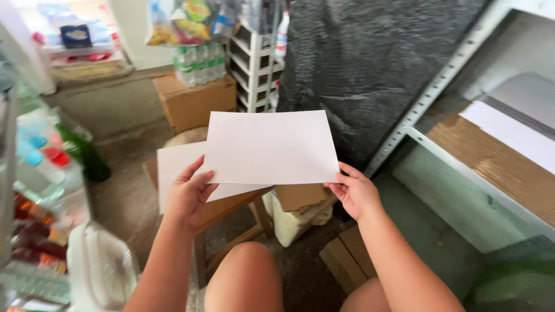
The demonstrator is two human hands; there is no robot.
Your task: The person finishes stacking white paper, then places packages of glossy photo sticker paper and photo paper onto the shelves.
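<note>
Above the knees, both hands hold up a white sheet (272, 147). Left hand (188, 196) fingers closed on its lower left corner, thumb on top. Right hand (355, 193) fingers pinch its lower right corner. Sheet roughly level, blank face up. Second white sheet (173, 167) lies just below, on a wooden stool (228, 211). Cardboard box (193, 101) sits on the floor behind, bottles (199, 63) on top. Metal shelf (445, 162) at right carries cardboard (491, 159).
</note>
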